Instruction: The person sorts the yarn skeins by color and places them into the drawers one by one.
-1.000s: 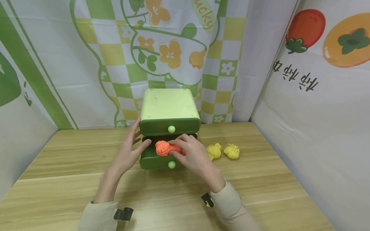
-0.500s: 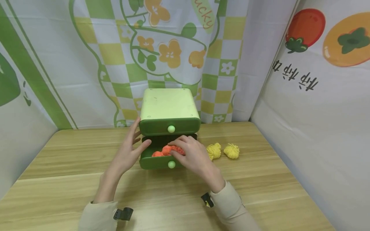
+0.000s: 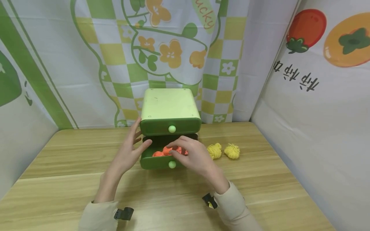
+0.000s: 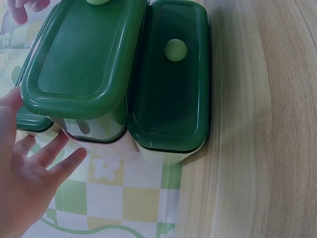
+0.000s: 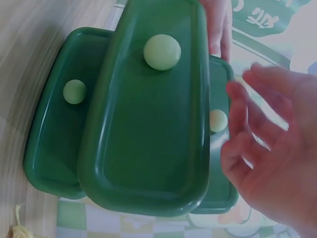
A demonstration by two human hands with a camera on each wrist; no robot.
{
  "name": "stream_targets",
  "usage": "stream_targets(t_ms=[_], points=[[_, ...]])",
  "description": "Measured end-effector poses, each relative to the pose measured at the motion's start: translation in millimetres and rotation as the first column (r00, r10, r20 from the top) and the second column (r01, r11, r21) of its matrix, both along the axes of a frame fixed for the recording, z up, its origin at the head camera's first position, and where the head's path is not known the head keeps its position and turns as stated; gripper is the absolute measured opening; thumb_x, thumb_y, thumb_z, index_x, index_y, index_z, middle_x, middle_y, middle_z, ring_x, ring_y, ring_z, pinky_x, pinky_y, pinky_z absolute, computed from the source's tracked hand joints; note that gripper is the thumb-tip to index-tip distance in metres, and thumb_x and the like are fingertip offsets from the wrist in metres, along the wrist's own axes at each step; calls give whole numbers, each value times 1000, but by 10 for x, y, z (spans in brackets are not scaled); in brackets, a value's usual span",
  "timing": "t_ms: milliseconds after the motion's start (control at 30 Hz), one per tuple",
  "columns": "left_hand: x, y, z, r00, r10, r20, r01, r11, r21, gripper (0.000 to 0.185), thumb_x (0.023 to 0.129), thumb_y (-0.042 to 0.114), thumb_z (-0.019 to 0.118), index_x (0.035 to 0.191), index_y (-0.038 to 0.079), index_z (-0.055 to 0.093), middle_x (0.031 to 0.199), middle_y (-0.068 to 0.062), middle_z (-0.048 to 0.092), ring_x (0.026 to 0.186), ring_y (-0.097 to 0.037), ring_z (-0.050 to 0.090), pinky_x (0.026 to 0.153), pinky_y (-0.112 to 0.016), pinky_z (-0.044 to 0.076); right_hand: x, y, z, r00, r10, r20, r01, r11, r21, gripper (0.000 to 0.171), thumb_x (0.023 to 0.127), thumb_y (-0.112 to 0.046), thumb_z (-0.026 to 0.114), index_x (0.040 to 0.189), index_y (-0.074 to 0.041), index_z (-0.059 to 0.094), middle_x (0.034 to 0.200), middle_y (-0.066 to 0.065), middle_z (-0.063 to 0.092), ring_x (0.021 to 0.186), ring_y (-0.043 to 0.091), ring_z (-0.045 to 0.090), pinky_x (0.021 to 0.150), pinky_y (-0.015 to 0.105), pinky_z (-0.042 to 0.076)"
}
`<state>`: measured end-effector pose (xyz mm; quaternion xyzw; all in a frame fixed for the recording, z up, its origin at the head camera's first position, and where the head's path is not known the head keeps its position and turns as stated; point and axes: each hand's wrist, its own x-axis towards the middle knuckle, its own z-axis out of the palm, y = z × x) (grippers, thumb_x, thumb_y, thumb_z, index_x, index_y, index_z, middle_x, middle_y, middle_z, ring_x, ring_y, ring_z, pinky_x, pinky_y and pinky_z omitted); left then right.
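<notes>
A small cabinet with a pale green top and dark green drawers stands at the back of the table. Its middle drawer is pulled out, with orange yarn balls lying inside, partly hidden by the drawer front and my right hand. That right hand hovers over the drawer, thumb and fingers apart, holding nothing visible. In the right wrist view its fingers are loosely bent beside the drawer. My left hand rests at the cabinet's left side, fingers spread; the left wrist view shows them against the drawer's side.
Two yellow yarn balls, one nearer and one farther right, lie on the wooden table right of the cabinet. The top drawer and the lowest drawer are pushed in. A patterned curtain hangs close behind.
The orange yarn ball in my right hand has gone down into the open drawer and been let go. The right fingers have parted and lifted slightly. My left hand stays put.
</notes>
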<state>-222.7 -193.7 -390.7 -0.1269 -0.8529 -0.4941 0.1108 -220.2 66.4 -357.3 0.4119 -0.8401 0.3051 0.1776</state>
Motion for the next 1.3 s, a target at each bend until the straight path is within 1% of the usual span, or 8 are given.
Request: stream_targets(t_ms=[200, 433, 500, 733, 833, 1000, 1167, 1300], points=[[-5, 5, -3, 1000, -3, -7, 3, 1000, -8, 83, 98, 46, 60, 155, 51, 0, 167, 9, 4, 144, -43, 35, 103, -65, 46, -38, 98, 30, 975, 165, 151, -176, 982, 67, 17, 93, -22, 72, 108, -16, 76, 95, -9, 73, 74, 1, 59, 69, 18, 54], [0, 13, 2, 1000, 2, 0, -2, 1000, -10, 82, 98, 45, 60, 154, 54, 0, 167, 7, 4, 143, -44, 36, 102, -65, 46, -116, 276, 37, 867, 271, 419, -369, 913, 174, 25, 97, -24, 65, 121, -18, 72, 109, -8, 74, 88, -1, 67, 82, 19, 56], [-2, 17, 1, 1000, 2, -2, -2, 1000, -9, 83, 98, 43, 60, 154, 53, 0, 167, 7, 4, 143, -44, 36, 102, -65, 46, -123, 324, 46, 824, 258, 504, -393, 902, 182, 29, 97, -24, 66, 125, -18, 69, 111, -8, 74, 87, 2, 69, 79, 19, 56], [-3, 26, -6, 1000, 1, 2, -1, 1000, -6, 83, 99, 39, 61, 154, 53, 0, 168, 4, 4, 143, -44, 35, 104, -65, 45, -142, 429, 21, 613, 171, 771, -424, 895, 140, 51, 92, -22, 72, 141, -27, 57, 127, -5, 67, 70, 21, 72, 51, 33, 58], [2, 29, -4, 1000, -2, 2, 2, 1000, -2, 83, 99, 39, 60, 155, 52, 1, 168, 3, 4, 144, -45, 35, 105, -65, 45, -151, 425, 1, 562, 142, 815, -420, 898, 133, 56, 93, -23, 72, 144, -32, 52, 133, -2, 63, 73, 24, 73, 54, 37, 60], [7, 23, 5, 1000, -8, 6, 8, 1000, 13, 83, 99, 41, 60, 155, 51, 1, 168, 4, 4, 145, -44, 33, 104, -66, 44, -165, 406, -28, 540, 121, 833, -429, 891, 149, 60, 93, -25, 71, 147, -37, 46, 140, -2, 58, 80, 21, 74, 55, 39, 60], [17, 16, 18, 1000, -10, 17, 9, 1000, 15, 84, 98, 41, 62, 155, 51, 0, 168, 5, 3, 144, -44, 33, 104, -66, 44, -178, 398, -44, 538, 137, 832, -451, 881, 146, 63, 93, -26, 71, 149, -36, 44, 145, -6, 53, 91, 24, 73, 54, 39, 60], [25, 12, 20, 1000, -9, 24, 9, 1000, 14, 85, 98, 40, 62, 155, 50, 0, 168, 4, 3, 144, -44, 34, 106, -66, 43, -189, 392, -60, 553, 161, 817, -454, 881, 135, 62, 94, -24, 70, 150, -34, 44, 143, -6, 55, 85, 23, 72, 51, 36, 59]])
